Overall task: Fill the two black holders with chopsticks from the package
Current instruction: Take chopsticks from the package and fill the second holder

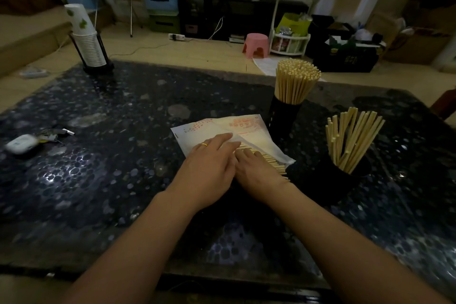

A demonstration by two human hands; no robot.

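Note:
A white plastic package (249,131) with red print lies flat on the dark table. Pale chopsticks (275,163) stick out of its near right end. My left hand (209,163), with a gold ring, lies flat on the package with straight fingers. My right hand (256,170) rests right beside it, its fingers over the loose chopsticks. One black holder (282,116) behind the package is packed with upright chopsticks (296,79). A second black holder (345,180) to the right carries a looser, leaning bunch (352,138).
A black rack with stacked paper cups (86,39) stands at the table's far left corner. A small white device (21,143) and keys (55,134) lie near the left edge. Beyond the table are a pink stool (255,45), boxes and shelves.

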